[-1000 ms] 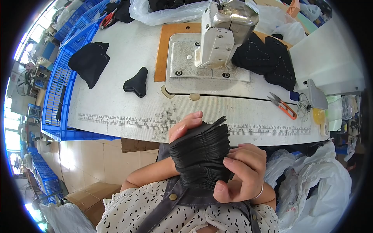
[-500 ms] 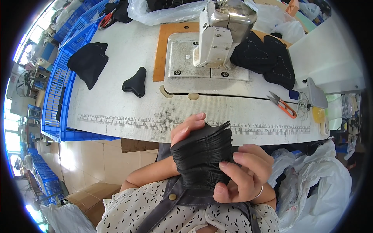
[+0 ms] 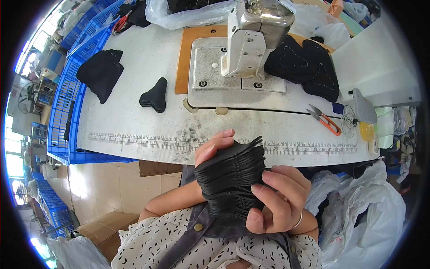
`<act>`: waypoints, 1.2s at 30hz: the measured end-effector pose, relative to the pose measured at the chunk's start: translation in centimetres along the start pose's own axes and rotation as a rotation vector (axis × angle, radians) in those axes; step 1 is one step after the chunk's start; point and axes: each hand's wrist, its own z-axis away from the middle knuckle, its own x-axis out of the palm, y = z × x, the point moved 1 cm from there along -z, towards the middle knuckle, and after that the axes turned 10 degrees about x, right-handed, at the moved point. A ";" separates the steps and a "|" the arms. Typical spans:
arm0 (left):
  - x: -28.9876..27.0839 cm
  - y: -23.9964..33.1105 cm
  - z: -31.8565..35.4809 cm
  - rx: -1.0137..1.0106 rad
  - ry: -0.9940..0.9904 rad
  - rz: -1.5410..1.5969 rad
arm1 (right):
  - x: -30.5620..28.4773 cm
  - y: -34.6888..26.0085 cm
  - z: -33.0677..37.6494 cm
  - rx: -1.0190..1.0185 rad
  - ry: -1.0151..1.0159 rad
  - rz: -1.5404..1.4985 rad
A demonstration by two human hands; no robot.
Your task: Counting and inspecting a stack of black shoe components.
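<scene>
A thick stack of black cut fabric pieces (image 3: 230, 177) is held up in front of me, near the table's front edge. My left hand (image 3: 216, 145) grips its left side, with fingers curled over the far end and the rest of the hand hidden behind the stack. At the right side, the fingertips of my right hand (image 3: 282, 197) press against the layered edges, the fingers bent. Several layers stick out at the stack's upper right corner. A smaller pile of black three-lobed pieces (image 3: 154, 95) lies on the table to the left.
A sewing machine (image 3: 248, 49) stands at the table's far middle. Black stitched panels (image 3: 302, 67) lie to its right, and another black piece (image 3: 101, 74) to the left. Orange-handled thread snips (image 3: 324, 119) rest at the right. A blue crate (image 3: 67, 130) borders the left side; white plastic bags (image 3: 363, 215) sit lower right.
The stack has tilted and shifted slightly left in my hands. My right fingers have moved a little along its edge, the upper ones closer to the stack.
</scene>
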 end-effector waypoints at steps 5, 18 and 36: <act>-0.3 -0.2 0.2 -0.020 -0.028 0.014 | 0.4 -0.2 0.1 0.048 0.118 -0.049; -0.3 -0.1 0.3 -0.069 -0.047 -0.007 | 0.2 0.3 -0.2 -0.031 -0.026 -0.095; 0.2 -0.2 -0.2 -0.023 0.000 0.013 | 0.6 0.0 -0.2 -0.001 0.115 -0.165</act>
